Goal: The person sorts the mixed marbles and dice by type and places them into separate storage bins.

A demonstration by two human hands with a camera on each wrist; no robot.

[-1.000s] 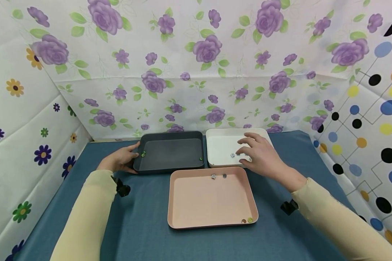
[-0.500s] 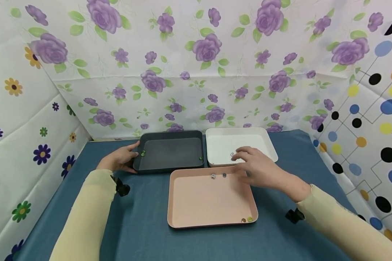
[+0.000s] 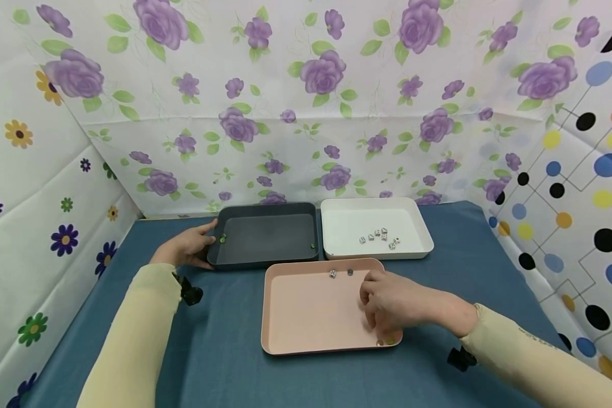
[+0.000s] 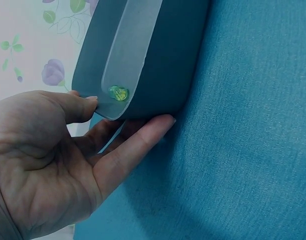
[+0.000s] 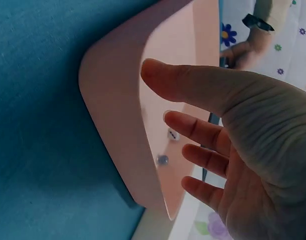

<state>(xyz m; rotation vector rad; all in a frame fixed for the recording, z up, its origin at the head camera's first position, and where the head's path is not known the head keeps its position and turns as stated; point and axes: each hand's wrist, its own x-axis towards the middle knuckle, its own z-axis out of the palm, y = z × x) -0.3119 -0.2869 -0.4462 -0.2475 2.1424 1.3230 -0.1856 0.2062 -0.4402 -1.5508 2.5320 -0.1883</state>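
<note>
My left hand [image 3: 186, 247] rests against the left end of a dark grey tray [image 3: 267, 232], its fingers and thumb spread along the outer wall. Green glass beads [image 4: 119, 93] lie inside at that end, and a small green bead [image 3: 313, 246] at the other. My right hand [image 3: 395, 300] hovers over the right side of a pink tray [image 3: 306, 349], thumb and fingertips apart with nothing visible between them. In the pink tray lie a white die [image 3: 332, 273], a grey bead [image 3: 350, 272], a brown bead [image 3: 379, 343] and a yellow-green bead [image 3: 390, 341].
Behind the pink tray stands a white tray [image 3: 413, 249], side by side with the dark one, holding several white dice [image 3: 384, 237]. Blue cloth [image 3: 224, 351] covers the table. Patterned sheets [image 3: 285, 147] hang at the back and both sides.
My right hand has moved from over the white tray down toward the viewer, over the right part of the pink tray, uncovering the dice. My left hand stays at the dark tray.
</note>
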